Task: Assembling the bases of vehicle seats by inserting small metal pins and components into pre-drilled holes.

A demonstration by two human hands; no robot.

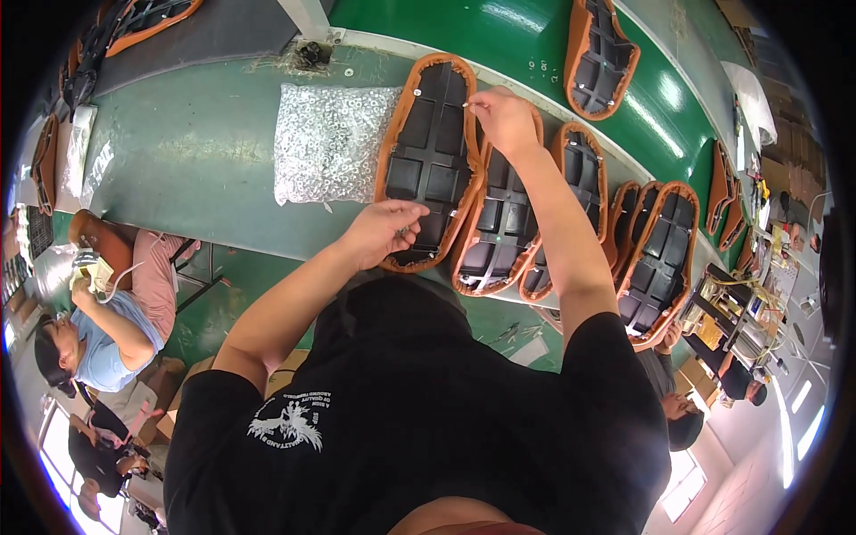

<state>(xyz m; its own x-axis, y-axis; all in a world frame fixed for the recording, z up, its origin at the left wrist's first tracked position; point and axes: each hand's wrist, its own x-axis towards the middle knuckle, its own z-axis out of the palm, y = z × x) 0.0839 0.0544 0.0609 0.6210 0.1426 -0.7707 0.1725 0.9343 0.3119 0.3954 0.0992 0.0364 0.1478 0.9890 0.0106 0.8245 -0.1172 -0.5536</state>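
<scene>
In front of me lies a long oval pad (426, 134) with a black ribbed plastic back and a gathered brown cover round its rim. My right hand (506, 120) is closed in a pinch at the pad's upper right edge, with a small pale metal piece (466, 105) at its fingertips. Over the pad's lower left part, my left hand (385, 234) is curled shut; what its fingers hold, if anything, I cannot make out. Small light-coloured pieces sit along the pad's rim. Left of the pad, a clear plastic bag (325, 143) full of small shiny metal parts touches its edge.
Several similar pads (658, 259) lean in a row to the right on the green table (196, 169). Another pad (603, 62) rests on the green conveyor belt (499, 31) beyond. A metal post (306, 16) stands at the back. Co-workers sit left and right.
</scene>
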